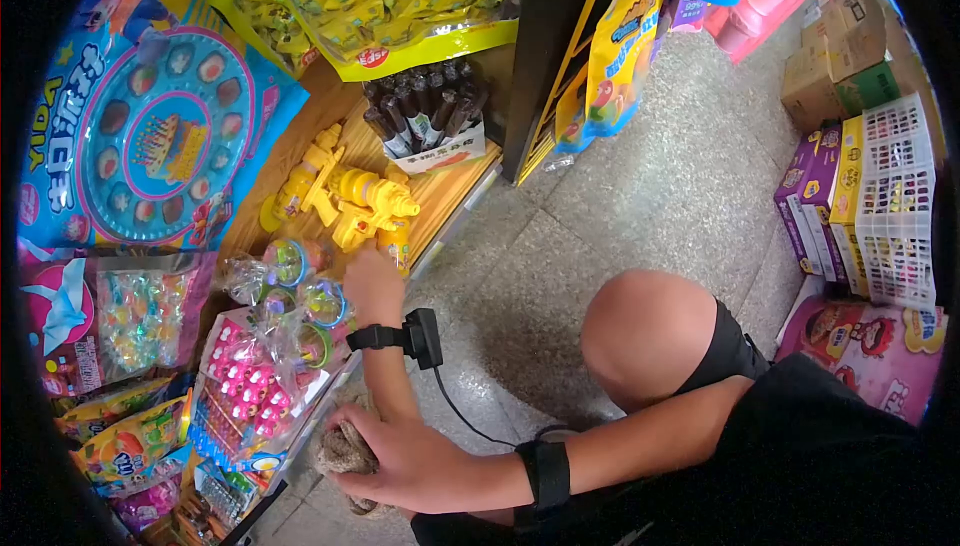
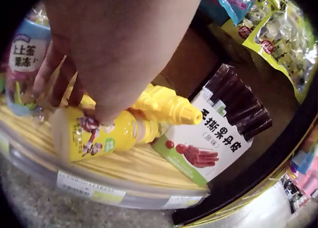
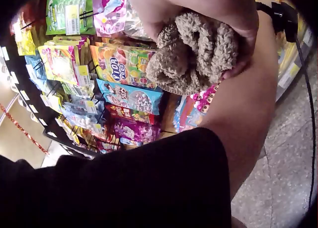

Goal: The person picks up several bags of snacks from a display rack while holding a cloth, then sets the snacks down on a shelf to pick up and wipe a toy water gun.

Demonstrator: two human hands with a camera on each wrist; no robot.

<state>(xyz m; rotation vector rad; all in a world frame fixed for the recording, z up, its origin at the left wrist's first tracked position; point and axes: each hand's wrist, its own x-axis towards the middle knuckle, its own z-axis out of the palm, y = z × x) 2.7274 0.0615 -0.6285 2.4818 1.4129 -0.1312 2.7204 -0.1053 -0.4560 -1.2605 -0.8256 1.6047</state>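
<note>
In the head view my left hand (image 1: 375, 286) reaches over the shelf edge and grips a yellow bottle (image 2: 102, 136) with a cartoon figure on its label. The thumb (image 2: 107, 111) lies on the label, while the fingers (image 2: 58, 84) bend down behind the bottle. Yellow toy-shaped bottles (image 1: 365, 196) lie on the wooden shelf just beyond it. Bunched in my right hand (image 1: 425, 461) is a fuzzy brown cloth (image 3: 194, 54), held below the shelf edge, with the fingers curled round it.
A box of dark wrapped sticks (image 1: 435, 146) stands at the shelf corner. Clear-wrapped cups (image 1: 325, 301) and pink figures (image 1: 245, 376) sit nearer me. Hanging candy bags (image 3: 124, 64) line the rack. Cartons (image 1: 830, 66) and a white basket (image 1: 895, 206) are on the floor at right.
</note>
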